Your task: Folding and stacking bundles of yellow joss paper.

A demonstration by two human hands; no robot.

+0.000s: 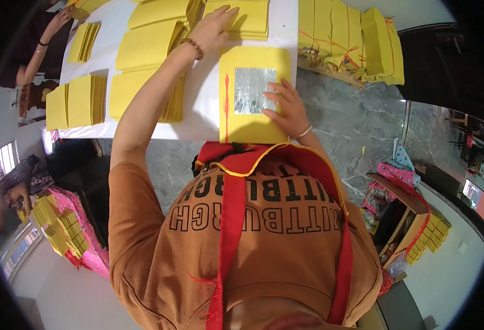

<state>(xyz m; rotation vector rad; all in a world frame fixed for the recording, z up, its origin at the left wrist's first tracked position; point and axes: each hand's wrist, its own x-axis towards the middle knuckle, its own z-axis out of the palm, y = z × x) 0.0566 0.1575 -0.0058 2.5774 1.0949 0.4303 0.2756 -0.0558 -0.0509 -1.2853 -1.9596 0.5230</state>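
**Foil-faced yellow sheet pressed flat, far stack touched**

A yellow paper sheet [253, 93] with a silver foil square [254, 89] at its middle is laid on the white-covered counter [203, 104], just beyond the person's chest. A thin red stripe is seen down its left margin. The right hand [287, 107] is spread flat at the sheet's 3 o'clock edge, fingers open and splayed, fingertips resting on the right and lower rim of the foil; nothing is gripped. A pale bangle is worn at that wrist.

The left hand [215, 27] is stretched out toward 12 o'clock, palm down and fingers extended, laid on a stack of yellow sheets [247, 19] at the far end of the counter. It is open too, pressed on the stack rather than closed around anything. A beaded bracelet [194, 48] is seen at the wrist.

Fanned piles of yellow paper [143, 49] are spread at 10 and 11 o'clock of the foil sheet, with two more piles [77, 99] at 9 o'clock near the counter's edge. At 1 o'clock, tied bundles of yellow paper [352, 38] are stacked on the grey marble surface [352, 121]. At the far 10 o'clock corner, another person's hand [60, 19] is reached toward a pile. Pink-wrapped boxes of yellow packets [66, 225] are seen on the floor at 8 o'clock.
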